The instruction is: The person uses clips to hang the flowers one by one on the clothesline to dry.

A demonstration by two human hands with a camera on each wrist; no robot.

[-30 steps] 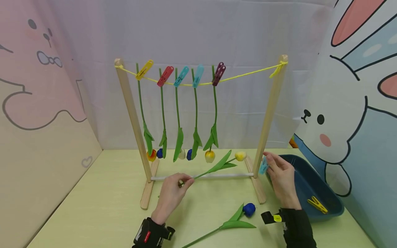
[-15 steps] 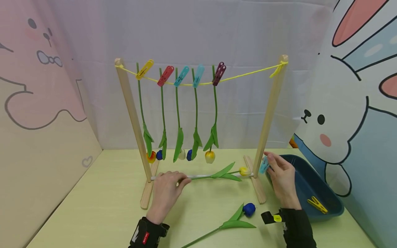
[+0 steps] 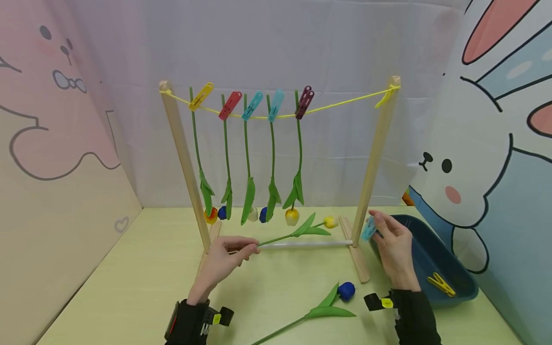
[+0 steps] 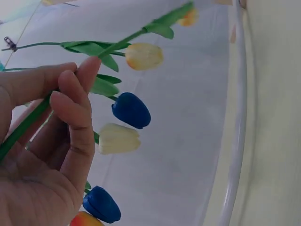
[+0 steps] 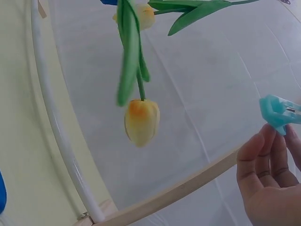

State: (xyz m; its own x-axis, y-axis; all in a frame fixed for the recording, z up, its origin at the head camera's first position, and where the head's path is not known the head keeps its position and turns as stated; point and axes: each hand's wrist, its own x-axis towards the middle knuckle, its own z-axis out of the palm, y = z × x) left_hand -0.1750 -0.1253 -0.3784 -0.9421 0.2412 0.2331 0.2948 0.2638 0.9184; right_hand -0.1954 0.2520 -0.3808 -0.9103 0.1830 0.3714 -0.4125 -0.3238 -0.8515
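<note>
My left hand (image 3: 226,261) pinches the green stem of a yellow tulip (image 3: 308,229), whose bloom points right, above the rack's white bottom bar (image 3: 310,245). The left wrist view shows the stem (image 4: 28,120) running between curled fingers. By the rack's right post, my right hand (image 3: 393,244) holds a light blue clothespin (image 3: 369,229) between thumb and fingertips; the clothespin (image 5: 280,112) also shows in the right wrist view. Several tulips hang bloom-down from a yellow line (image 3: 345,102), held by clothespins, among them a red one (image 3: 230,106) and a dark purple one (image 3: 304,102).
A blue tulip (image 3: 327,309) lies on the table in front of the rack. At right stands a dark blue basin (image 3: 424,249) with a yellow clothespin (image 3: 442,285) in it. The rack's wooden posts (image 3: 375,163) stand on wooden feet (image 3: 359,263).
My left hand has shifted left and turned, its grip now nearer the stem's end. The held tulip dipped to the bottom bar and rose again. My right hand stays almost still with its clothespin.
</note>
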